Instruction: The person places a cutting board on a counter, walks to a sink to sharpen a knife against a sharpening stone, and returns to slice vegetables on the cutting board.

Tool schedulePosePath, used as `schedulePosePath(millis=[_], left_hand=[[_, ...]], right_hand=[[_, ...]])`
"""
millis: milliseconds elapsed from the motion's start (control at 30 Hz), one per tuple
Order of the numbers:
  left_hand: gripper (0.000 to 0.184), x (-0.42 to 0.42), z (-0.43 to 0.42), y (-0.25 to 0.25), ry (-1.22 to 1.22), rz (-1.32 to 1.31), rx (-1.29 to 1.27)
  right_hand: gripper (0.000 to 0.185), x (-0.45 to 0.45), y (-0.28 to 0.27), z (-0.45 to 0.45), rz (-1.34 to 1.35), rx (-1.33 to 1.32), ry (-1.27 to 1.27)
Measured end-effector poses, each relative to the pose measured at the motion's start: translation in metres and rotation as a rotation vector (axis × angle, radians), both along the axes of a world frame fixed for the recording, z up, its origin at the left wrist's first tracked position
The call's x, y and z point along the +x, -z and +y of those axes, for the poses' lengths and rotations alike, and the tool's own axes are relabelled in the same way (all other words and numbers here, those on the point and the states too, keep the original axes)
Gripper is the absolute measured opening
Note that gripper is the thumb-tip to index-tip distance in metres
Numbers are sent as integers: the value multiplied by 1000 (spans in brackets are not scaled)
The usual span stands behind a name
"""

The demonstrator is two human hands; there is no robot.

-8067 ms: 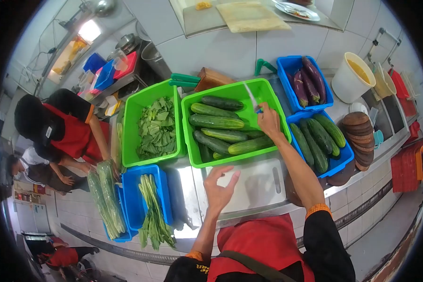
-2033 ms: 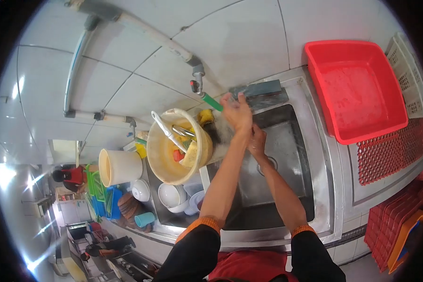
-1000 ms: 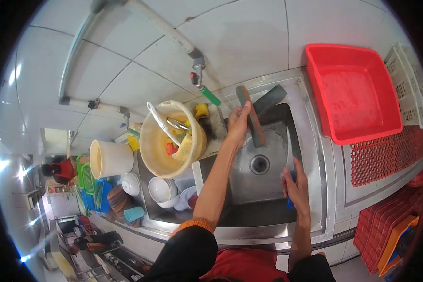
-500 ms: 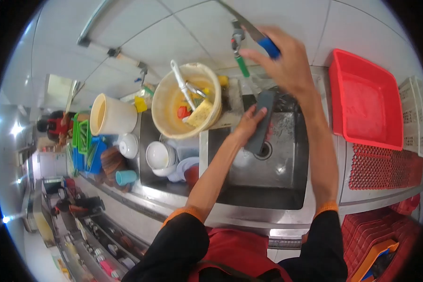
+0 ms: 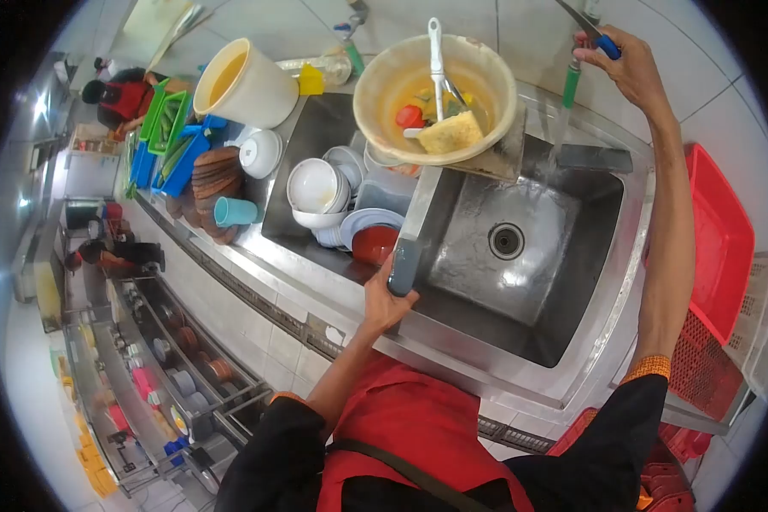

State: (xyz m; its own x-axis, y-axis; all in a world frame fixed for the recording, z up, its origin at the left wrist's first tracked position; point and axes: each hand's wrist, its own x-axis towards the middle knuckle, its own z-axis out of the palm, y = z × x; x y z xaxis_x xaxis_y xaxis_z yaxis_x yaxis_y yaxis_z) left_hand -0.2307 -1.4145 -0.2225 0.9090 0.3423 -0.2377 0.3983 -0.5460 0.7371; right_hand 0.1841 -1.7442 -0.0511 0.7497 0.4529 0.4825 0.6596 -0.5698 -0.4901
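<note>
My left hand (image 5: 387, 300) is closed around a dark grey sharpening stone (image 5: 406, 264), held upright over the divider at the sink's left edge. At the upper right, my right hand (image 5: 633, 70) grips a knife by its blue handle (image 5: 608, 46), its blade angled up to the left. Its thumb and forefinger are close to the tap with a green spout (image 5: 571, 87); whether they touch it I cannot tell. Water runs from the spout into the metal sink (image 5: 486, 282). A second grey block (image 5: 596, 159) lies at the sink's back right edge.
A cream bucket (image 5: 371, 128) with a yellow sponge (image 5: 450, 134) and a white-handled tool stands behind the divider. White bowls (image 5: 314, 186) and plates fill the left basin. A red tub (image 5: 718, 243) sits right of the sink. Two people (image 5: 128, 98) are visible farther left.
My left hand has brought the sharpening stone from under the tap to the sink's left edge. My right hand still holds the knife near the tap. The view has shifted.
</note>
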Motion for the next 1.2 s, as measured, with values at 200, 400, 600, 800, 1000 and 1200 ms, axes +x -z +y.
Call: schedulePosePath(millis=[200, 400, 600, 800, 1000, 1200], left_hand=[[85, -3, 22, 53, 97, -324, 229], [97, 5, 39, 81, 133, -241, 129], [110, -39, 43, 40, 108, -232, 263], [59, -115, 49, 64, 90, -555, 235], [47, -104, 50, 67, 81, -626, 243], [39, -102, 47, 69, 45, -657, 172]], right_hand=[[45, 17, 4, 29, -174, -244, 367], [40, -45, -5, 66, -174, -84, 599], [35, -315, 40, 146, 333, 558, 467], [36, -461, 189, 186, 862, 191, 367], [33, -492, 208, 193, 783, 56, 357], [34, -411, 219, 219, 495, -94, 375]])
